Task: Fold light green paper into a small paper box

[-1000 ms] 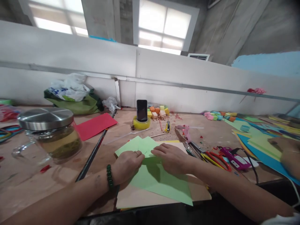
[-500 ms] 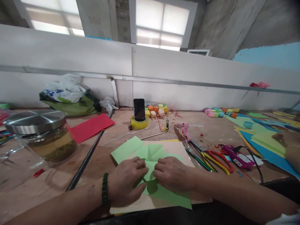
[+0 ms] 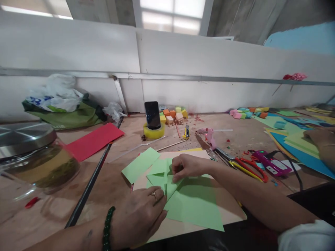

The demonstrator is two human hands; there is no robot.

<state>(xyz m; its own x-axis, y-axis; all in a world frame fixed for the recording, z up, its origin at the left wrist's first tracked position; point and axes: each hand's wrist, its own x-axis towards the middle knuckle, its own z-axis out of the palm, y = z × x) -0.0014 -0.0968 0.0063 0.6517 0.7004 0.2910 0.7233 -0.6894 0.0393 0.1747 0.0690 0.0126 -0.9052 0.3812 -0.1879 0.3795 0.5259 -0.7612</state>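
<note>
A light green sheet of paper (image 3: 199, 205), partly folded with raised triangular flaps, lies on a stack of pale peach sheets (image 3: 230, 205). My left hand (image 3: 138, 212), with a ring and a green bead bracelet, rests flat on its lower left part, fingers stretched out. Above the paper's middle, my right hand (image 3: 187, 165) is closed in a pinch on a folded flap, with the fingertips partly hidden. Just beyond my left hand, a smaller green paper piece (image 3: 141, 164) lies across the stack's upper left corner.
At left stand a glass teapot (image 3: 44, 167) and a red paper (image 3: 94, 141). A phone (image 3: 152, 115) leans on a yellow tape roll (image 3: 154, 131). Rightward lie a pink glue gun (image 3: 209, 137), scissors (image 3: 248, 169) and a purple power strip (image 3: 273, 164). Another person's hand (image 3: 320, 143) touches coloured papers.
My right hand has lifted up and away from my left, pinching a flap. My left hand has slid down and left. The view has shifted, showing more of the folded green paper.
</note>
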